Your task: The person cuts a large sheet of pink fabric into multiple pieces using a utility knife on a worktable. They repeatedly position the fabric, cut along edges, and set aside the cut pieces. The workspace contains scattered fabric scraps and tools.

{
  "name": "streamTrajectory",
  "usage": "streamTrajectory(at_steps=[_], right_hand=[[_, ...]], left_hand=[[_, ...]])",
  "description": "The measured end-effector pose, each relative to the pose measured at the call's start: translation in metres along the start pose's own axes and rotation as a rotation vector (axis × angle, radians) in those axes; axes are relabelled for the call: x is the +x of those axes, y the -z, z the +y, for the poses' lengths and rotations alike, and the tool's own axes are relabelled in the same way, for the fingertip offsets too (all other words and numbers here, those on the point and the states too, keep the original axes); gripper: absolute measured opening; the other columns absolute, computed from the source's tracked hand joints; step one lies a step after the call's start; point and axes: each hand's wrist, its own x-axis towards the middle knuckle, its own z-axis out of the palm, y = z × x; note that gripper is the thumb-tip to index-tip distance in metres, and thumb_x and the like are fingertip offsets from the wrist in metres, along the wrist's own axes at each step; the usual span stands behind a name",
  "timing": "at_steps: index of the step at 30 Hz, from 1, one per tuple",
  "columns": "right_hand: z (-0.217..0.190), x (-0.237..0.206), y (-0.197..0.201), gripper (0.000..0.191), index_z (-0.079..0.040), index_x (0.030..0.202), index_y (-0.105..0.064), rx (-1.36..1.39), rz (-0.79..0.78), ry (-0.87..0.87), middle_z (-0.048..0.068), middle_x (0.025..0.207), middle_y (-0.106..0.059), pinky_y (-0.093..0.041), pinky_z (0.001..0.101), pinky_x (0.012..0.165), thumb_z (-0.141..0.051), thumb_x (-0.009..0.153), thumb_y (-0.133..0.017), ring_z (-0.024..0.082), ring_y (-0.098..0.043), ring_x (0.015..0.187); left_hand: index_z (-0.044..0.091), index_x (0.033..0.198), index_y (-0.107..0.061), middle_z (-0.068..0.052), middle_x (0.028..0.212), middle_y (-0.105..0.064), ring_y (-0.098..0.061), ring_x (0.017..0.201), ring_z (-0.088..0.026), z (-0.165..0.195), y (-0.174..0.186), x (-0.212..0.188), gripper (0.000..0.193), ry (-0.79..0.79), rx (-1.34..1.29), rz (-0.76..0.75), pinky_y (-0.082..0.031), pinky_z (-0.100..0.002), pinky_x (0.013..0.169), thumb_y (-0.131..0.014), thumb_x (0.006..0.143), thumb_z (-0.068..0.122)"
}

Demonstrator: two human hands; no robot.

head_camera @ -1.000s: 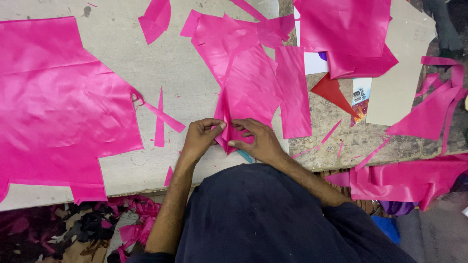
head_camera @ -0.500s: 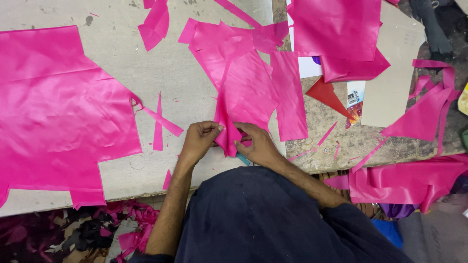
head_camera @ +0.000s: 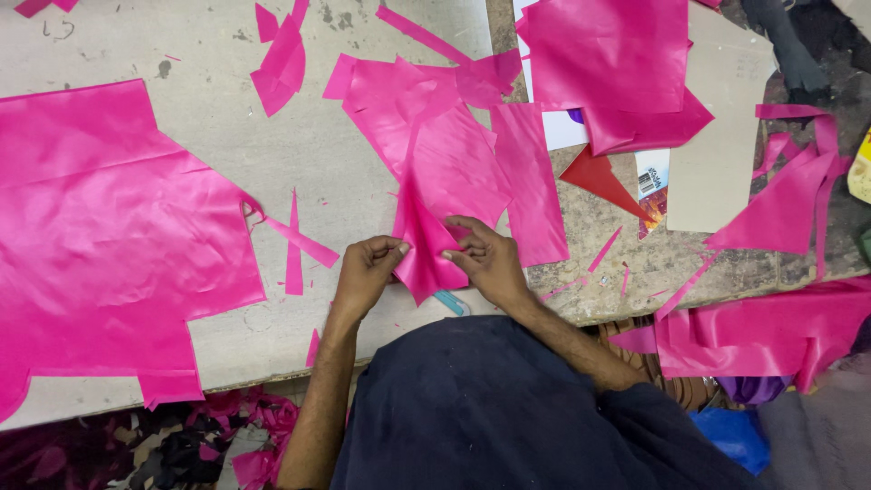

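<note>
Ok, far left you've got the big pink fabric sheet (head_camera: 109, 245) lying flat on the pale worktable (head_camera: 363, 163), its lower edge cut into steps. Just right of it, a thin pink strip (head_camera: 294, 245) and a slanted sliver sit on the bare table, w/ a loose pink scrap (head_camera: 281, 59) up near the top edge.

Your left hand (head_camera: 367, 272) is closed, fingers pinching the left edge of the folded pink piece (head_camera: 422, 245) near the table's front edge. Your right hand (head_camera: 485, 259) is closed too, thumb & fingers gripping the right side of the same piece, so the fold stands up between both hands. That piece runs up into a crumpled pink panel (head_camera: 435, 136) spread toward the table's centre. A small light-blue object (head_camera: 449, 302) pokes out under the fold, just below your right hand; can't tell what it is.

Further right: a pink strip panel (head_camera: 531, 181) lies beside the fold, then a red triangle scrap (head_camera: 599, 177), a large pink square (head_camera: 608, 54) over white paper, and a tan cardboard sheet (head_camera: 721, 154). Far right, a pink triangle (head_camera: 780, 213), and more pink fabric (head_camera: 771, 331) hangs off the table's front edge.
</note>
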Motion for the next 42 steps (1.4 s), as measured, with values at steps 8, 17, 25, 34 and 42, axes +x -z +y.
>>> streamTrajectory(at_steps=[8,17,25,34,42], right_hand=[[0.012,0.000,0.010,0.046,-0.004,0.124,-0.067,-0.074,0.178,0.205,-0.003,0.071,-0.065,-0.049,0.0175,0.055,-0.011,0.083,-0.087,0.000,-0.059,0.064],[0.015,-0.001,0.009,0.041,-0.004,0.123,-0.068,-0.077,0.215,0.175,-0.002,0.080,-0.062,-0.047,0.0188,0.053,-0.011,0.086,-0.085,0.002,-0.054,0.066],[0.002,0.029,0.072,0.022,-0.006,0.116,-0.073,-0.196,0.054,0.095,0.010,0.115,-0.072,-0.061,0.0334,0.099,-0.017,0.097,-0.071,0.020,-0.072,0.107],[-0.058,0.074,0.095,0.064,-0.006,0.146,-0.054,-1.107,0.501,0.419,0.023,0.134,-0.060,-0.054,0.0465,0.094,-0.035,0.092,-0.074,0.033,-0.063,0.114],[-0.021,0.065,0.049,0.037,-0.002,0.133,-0.064,-0.913,0.361,0.509,0.016,0.113,-0.072,-0.060,0.0407,0.080,-0.017,0.099,-0.066,0.026,-0.069,0.098]], left_hand=[[-0.003,0.103,-0.076,-0.003,0.073,-0.073,-0.062,0.062,-0.004,0.003,-0.004,-0.002,0.018,-0.023,0.054,0.015,-0.050,-0.021,0.057,-0.069,0.099,0.014],[0.000,0.103,-0.077,-0.003,0.067,-0.067,-0.053,0.057,-0.004,0.009,-0.004,-0.006,0.019,-0.014,0.149,0.076,-0.040,-0.022,0.052,-0.070,0.099,0.017],[-0.002,0.133,-0.055,-0.015,0.101,-0.076,-0.076,0.082,-0.016,0.024,-0.015,-0.013,0.056,-0.161,0.290,0.166,-0.062,-0.027,0.060,-0.081,0.085,0.011],[0.005,0.157,-0.035,-0.014,0.084,-0.076,-0.072,0.069,-0.014,0.032,-0.019,-0.022,0.079,-0.175,0.220,0.238,-0.056,-0.027,0.053,-0.073,0.088,0.002],[0.005,0.152,-0.043,-0.012,0.085,-0.076,-0.072,0.067,-0.014,0.026,-0.017,-0.019,0.067,-0.060,0.140,0.251,-0.055,-0.027,0.050,-0.069,0.091,0.003]])
